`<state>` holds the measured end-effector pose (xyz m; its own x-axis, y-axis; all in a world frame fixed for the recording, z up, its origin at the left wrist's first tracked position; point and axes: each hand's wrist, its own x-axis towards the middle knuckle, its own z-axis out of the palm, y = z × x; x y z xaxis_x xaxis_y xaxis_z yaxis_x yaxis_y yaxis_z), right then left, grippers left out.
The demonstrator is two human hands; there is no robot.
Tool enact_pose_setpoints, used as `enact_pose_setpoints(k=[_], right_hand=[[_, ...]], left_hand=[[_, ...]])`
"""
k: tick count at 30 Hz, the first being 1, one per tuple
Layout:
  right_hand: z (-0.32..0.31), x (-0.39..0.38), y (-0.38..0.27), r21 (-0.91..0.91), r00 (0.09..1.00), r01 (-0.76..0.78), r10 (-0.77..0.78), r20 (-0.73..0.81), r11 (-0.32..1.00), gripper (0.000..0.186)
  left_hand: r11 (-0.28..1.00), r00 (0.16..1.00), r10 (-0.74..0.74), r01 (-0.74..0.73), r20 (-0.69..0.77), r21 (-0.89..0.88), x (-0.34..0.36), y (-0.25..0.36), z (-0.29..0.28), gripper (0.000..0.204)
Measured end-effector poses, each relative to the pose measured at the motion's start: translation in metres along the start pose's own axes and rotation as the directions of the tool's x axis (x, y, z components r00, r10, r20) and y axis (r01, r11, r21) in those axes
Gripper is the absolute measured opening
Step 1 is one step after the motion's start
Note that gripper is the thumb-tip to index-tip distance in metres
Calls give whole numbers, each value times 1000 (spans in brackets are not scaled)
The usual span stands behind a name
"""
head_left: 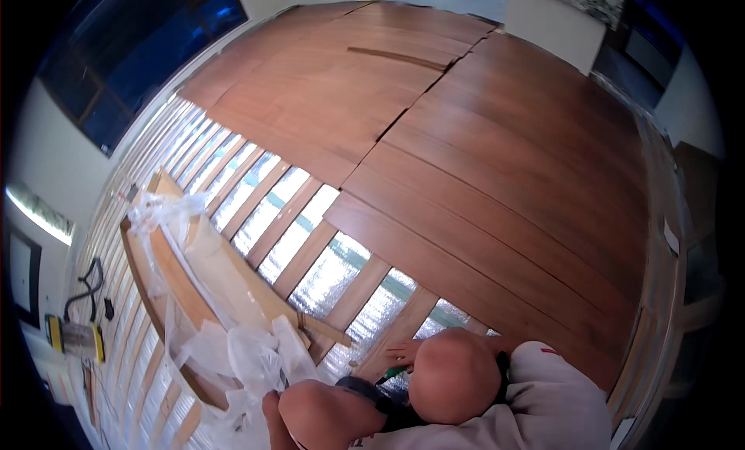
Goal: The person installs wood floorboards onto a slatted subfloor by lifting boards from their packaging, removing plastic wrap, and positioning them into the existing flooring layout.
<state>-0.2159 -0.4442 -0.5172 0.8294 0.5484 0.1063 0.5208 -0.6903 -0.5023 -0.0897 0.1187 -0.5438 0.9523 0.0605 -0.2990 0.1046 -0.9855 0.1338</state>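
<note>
My right hand shows beyond my right knee, its fingers stretched out over a wooden batten near the edge of the laid brown floorboards. Just below that hand is a small green thing, perhaps a tool handle; my knee covers most of it. At the outer side of my left knee, part of my left hand or forearm shows next to crumpled clear plastic wrap; its fingers are hidden. Shiny foil lies between the battens.
Left of me lies an opened long carton with planks and plastic wrap. A short wood piece rests at its end. A loose strip lies on the far boards. A yellow-and-black tool and black cable are at far left.
</note>
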Motion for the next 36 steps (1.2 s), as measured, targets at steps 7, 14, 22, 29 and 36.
enact_pose_setpoints(k=[7,14,22,29,36], right_hand=[[87,49,-14,135,939,343,-337,-68,930,32],[74,30,-11,103,999,-11,15,-35,995,27],[-11,-82,-24,128,637,-749,760,-128,650,21],[-62,-113,-133,136,438,-882,892,-111,450,17],[-128,-35,-214,78,435,-884,873,-222,460,13]], left_hand=[[984,985,-173,173,-7,-43,-17,-55,57,55],[881,961,-268,219,-62,-419,-67,-54,59,64],[950,936,-212,131,281,282,-39,54,-148,49],[949,800,237,-312,-551,-45,95,72,-127,47],[983,879,165,-184,-447,1,123,38,14,80]])
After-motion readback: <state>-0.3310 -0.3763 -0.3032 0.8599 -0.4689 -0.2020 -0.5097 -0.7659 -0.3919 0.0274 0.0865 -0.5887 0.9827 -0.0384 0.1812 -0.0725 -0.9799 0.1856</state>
